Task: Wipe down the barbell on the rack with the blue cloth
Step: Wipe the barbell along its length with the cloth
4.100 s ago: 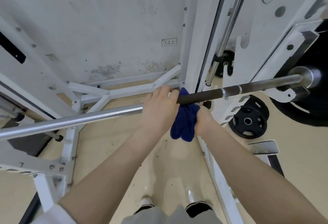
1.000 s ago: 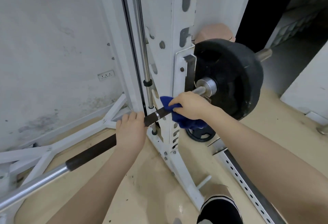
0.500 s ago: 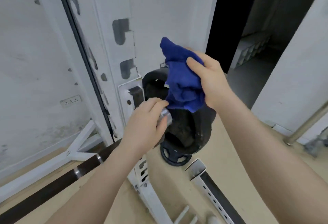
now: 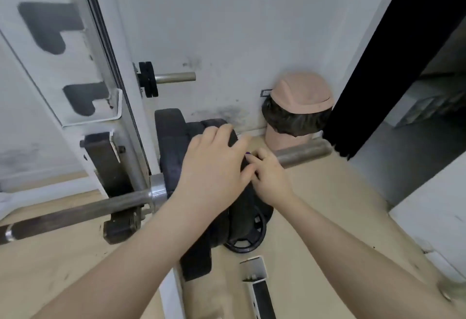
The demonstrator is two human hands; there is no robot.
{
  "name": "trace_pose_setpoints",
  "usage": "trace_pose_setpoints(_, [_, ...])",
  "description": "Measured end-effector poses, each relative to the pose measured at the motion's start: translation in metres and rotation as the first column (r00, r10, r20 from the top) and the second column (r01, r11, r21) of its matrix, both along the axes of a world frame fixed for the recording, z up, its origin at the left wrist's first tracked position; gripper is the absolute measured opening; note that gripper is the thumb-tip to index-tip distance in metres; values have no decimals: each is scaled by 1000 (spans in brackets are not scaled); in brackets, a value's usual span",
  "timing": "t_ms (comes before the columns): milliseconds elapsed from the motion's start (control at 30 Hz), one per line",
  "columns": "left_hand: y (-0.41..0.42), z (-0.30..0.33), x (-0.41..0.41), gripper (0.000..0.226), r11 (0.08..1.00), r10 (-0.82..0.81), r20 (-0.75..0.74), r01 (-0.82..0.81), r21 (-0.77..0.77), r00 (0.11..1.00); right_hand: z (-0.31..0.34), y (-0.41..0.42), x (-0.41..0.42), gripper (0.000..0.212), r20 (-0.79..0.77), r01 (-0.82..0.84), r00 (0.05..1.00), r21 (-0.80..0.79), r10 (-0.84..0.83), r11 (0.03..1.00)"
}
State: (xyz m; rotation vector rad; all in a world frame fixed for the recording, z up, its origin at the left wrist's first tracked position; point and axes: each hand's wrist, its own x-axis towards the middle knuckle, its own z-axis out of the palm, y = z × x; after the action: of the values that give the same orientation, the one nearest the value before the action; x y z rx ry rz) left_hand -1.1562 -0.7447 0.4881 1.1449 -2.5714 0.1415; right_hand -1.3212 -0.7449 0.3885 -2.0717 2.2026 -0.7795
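Observation:
The barbell [image 4: 100, 207] lies in the white rack's hook [image 4: 108, 162], its grey shaft running in from the left. A black weight plate [image 4: 174, 157] sits on its sleeve, whose bare end [image 4: 302, 153] sticks out to the right. My left hand [image 4: 214, 164] rests on the plate's upper rim, fingers laid over it. My right hand [image 4: 269, 177] is curled on the sleeve just outside the plate. Of the blue cloth [image 4: 248, 153] only a small sliver shows at my right fingertips; the rest is hidden under the hand.
The white rack upright [image 4: 75, 66] stands at left, with a storage peg [image 4: 174, 76] behind it. A tan swing-lid bin [image 4: 300, 109] stands by the wall. A small black plate [image 4: 247, 238] leans near the floor, beside a white base tube [image 4: 257, 275]. A dark doorway [image 4: 378, 66] opens at right.
My right hand came down from in front of the rack with the cloth and now sits on the sleeve outside the plate. My left hand moved from the collar onto the plate.

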Motion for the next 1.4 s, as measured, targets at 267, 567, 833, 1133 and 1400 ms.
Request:
trace_pose_setpoints(267, [12,-15,-28,73,969,241,119,-246,31,963,5,-29,-77,28,-248,258,937,20,-245,966])
trace_pose_setpoints(567, [21,-33,-53,71,908,419,170,-416,-54,892,-15,-11,-18,32,-149,-120,983,-57,110,991])
trace_pose_setpoints(833, [22,-44,-102,64,958,285,99,-281,-51,953,-8,-28,-146,25,-112,358,924,-79,-365,930])
trace_pose_setpoints(1133, [-11,-99,-148,56,916,318,292,-372,152,902,-22,-23,-169,36,-257,23,965,-137,-58,990])
trace_pose_setpoints(1400, [-17,-104,-151,52,924,379,203,-381,-27,903,-39,-13,-208,31,308,435,860,-27,-406,900])
